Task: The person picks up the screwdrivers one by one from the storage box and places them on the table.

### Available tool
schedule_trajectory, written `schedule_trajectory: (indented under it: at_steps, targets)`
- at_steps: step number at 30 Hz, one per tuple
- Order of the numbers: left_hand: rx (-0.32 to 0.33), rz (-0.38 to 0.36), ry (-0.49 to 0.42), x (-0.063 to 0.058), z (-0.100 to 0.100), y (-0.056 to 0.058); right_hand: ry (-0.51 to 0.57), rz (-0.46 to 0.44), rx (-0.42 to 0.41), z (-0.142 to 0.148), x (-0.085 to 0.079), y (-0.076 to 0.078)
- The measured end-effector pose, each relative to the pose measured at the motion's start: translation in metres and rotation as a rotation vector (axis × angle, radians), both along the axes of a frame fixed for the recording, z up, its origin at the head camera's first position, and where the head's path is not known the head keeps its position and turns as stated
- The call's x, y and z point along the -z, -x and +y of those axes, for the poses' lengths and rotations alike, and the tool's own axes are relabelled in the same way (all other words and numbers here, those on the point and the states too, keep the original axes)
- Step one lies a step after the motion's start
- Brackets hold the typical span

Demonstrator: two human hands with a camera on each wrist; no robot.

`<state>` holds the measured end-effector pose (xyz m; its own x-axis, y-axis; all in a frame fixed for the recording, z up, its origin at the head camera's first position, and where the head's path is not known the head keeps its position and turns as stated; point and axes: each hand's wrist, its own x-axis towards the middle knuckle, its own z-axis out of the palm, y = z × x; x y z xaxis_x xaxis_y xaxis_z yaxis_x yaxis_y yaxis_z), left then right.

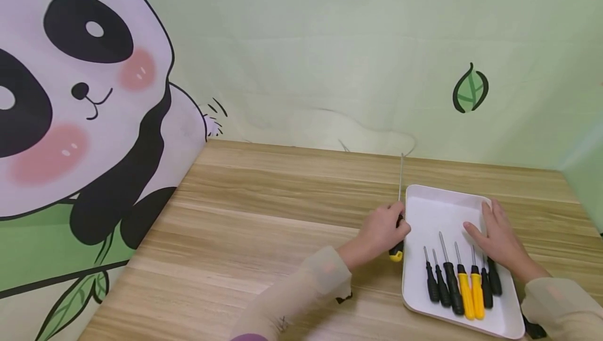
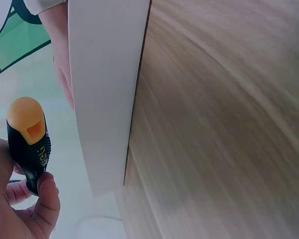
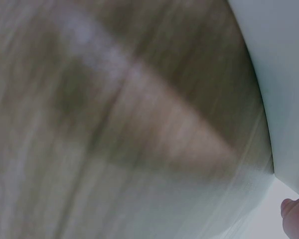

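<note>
My left hand [image 1: 379,234] grips a long screwdriver [image 1: 397,252] with a black-and-yellow handle, just beside the left rim of a white tray [image 1: 433,215]. The slim shaft points away toward the wall. In the left wrist view, fingers and thumb pinch the neck of its handle [image 2: 30,144], next to the tray's side wall [image 2: 104,99]. My right hand [image 1: 501,236] rests at the tray's right rim, thumb over the inside and fingers extended. Several screwdrivers lie side by side in the tray: black-handled ones [image 1: 453,288] and two yellow-handled ones [image 1: 465,294].
The tray stands on a wood-grain table [image 1: 264,215], at its right side. Behind rises a pale green wall covering [image 1: 264,69] with leaf drawings and a large panda [image 1: 108,100] at left. A small dark object [image 1: 345,298] shows beneath the left sleeve.
</note>
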<state>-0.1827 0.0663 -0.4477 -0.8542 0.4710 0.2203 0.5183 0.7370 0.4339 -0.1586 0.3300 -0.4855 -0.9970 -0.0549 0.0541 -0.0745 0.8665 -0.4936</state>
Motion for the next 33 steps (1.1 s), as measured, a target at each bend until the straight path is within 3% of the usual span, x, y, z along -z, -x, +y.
schedule_trajectory:
  at_steps: [7,25,33]
  targets:
    - [-0.014,-0.036,-0.041,0.001,-0.008,0.002,0.000,-0.012,0.003,0.000,0.000,0.000]
    - [-0.075,-0.047,-0.154,0.000,-0.038,0.015,0.007,-0.002,-0.004,0.001,0.000,0.000]
    - [-0.118,-0.010,-0.195,0.005,-0.056,0.021,0.001,0.004,-0.003,0.002,0.002,0.001]
